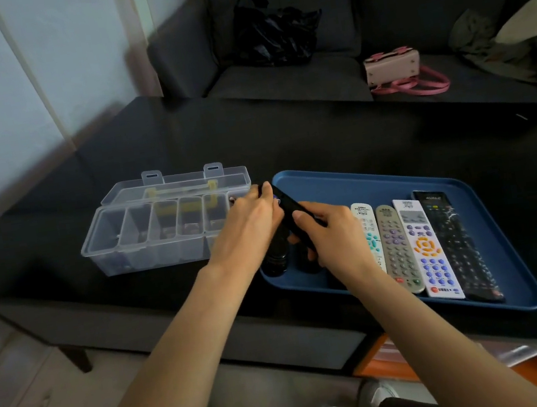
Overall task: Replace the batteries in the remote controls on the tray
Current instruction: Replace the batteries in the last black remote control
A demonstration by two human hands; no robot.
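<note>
Your right hand [327, 229] grips a black remote [290, 212] tilted above the blue tray [360, 180], while your left hand [249, 226] works at its far end. 4 remotes [414, 245] lie side by side on the tray; the clear compartment box [160, 232] stands open to the left.

One head-worn wide-angle view looks forward and down, close over the table [336, 131], its edges somewhat bowed, perhaps by the lens.

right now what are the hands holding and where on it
Both hold one black remote raised over the blue tray. The right hand grips its near end; the left hand is at its far end, finger contact hidden.
</note>
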